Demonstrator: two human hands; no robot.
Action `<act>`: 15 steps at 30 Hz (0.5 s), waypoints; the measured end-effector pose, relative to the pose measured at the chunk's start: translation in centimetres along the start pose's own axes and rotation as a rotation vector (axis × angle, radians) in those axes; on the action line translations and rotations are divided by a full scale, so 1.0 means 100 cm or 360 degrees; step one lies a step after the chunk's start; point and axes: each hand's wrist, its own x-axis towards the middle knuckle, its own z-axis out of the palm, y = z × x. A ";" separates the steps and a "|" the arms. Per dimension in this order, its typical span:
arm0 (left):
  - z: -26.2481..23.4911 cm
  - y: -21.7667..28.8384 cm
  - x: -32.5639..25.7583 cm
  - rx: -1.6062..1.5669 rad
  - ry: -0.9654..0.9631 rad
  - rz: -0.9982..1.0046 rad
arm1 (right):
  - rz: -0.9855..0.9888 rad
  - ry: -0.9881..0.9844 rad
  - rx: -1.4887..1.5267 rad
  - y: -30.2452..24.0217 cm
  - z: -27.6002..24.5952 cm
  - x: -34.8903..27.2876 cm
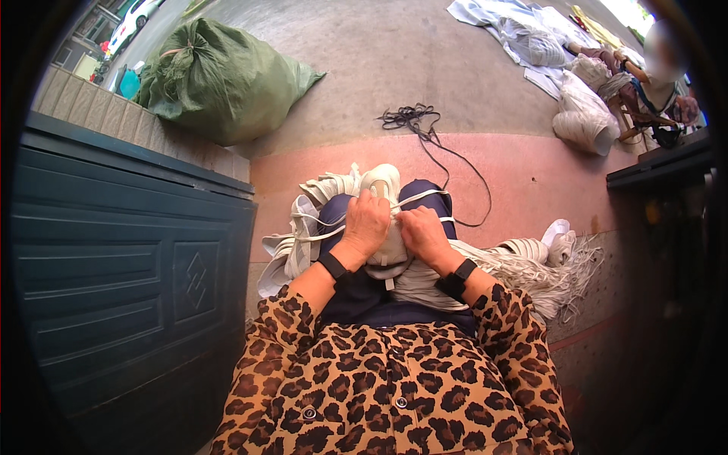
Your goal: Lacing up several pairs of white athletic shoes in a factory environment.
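Leopard-print sleeves (288, 334); both hands (394, 227) clutch white strap bundle (387, 254) on lap.

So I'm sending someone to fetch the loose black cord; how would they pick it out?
Start from the big green sack by the low wall. To its right, the black cord lies tangled on grey pavement, one strand trailing down. It's thin and black; the strap bundles are white.

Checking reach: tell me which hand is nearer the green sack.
Left. The left hand lies on the white straps, on the green sack side; the right hand is beside it, farther away.
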 end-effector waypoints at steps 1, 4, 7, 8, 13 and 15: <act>-0.001 -0.004 0.000 -0.0057 0.0115 0.0002 | -0.0095 -0.0117 -0.0151 -0.002 -0.003 0.004; -0.004 -0.012 0.001 -0.0255 0.0218 -0.0108 | -0.0286 -0.0411 -0.0505 -0.007 -0.011 0.016; -0.008 -0.017 0.009 -0.0856 -0.0056 -0.0517 | -0.0519 -0.0517 -0.0780 -0.008 -0.010 0.020; -0.009 -0.019 0.013 -0.1313 -0.0298 -0.0793 | -0.0681 -0.0302 -0.0823 -0.008 -0.009 0.021; -0.007 -0.021 0.032 -0.2101 -0.0392 -0.1003 | -0.0378 0.0206 0.0381 -0.042 -0.084 0.041; -0.003 -0.015 0.037 -0.1879 -0.0566 -0.0832 | -0.0290 0.0397 0.0971 -0.058 -0.189 0.068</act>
